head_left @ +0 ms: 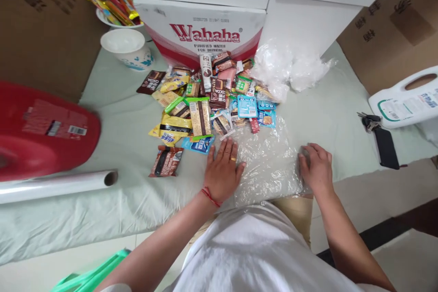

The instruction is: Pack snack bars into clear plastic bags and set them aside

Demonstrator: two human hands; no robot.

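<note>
"Head view: where was the clear plastic (267, 164)?"
"Flat on the desk (315, 118), between the left hand (222, 171), palm down, fingers straight, holding nothing, and the right hand (317, 169), half curled."
"Gripping?"
"Couldn't tell. Wrapped snacks (200, 116) lay beyond."

Seen from above, two bare forearms reach forward, one on each side of the torso. The left forearm (160, 239) slants inward to the left hand (224, 164), which lies flat, palm down, fingers extended forward, thumb spread toward the right. The right forearm (349, 232) angles up to the right hand (316, 166), well apart, its fingers bent inward; its grip is unclear.
</note>
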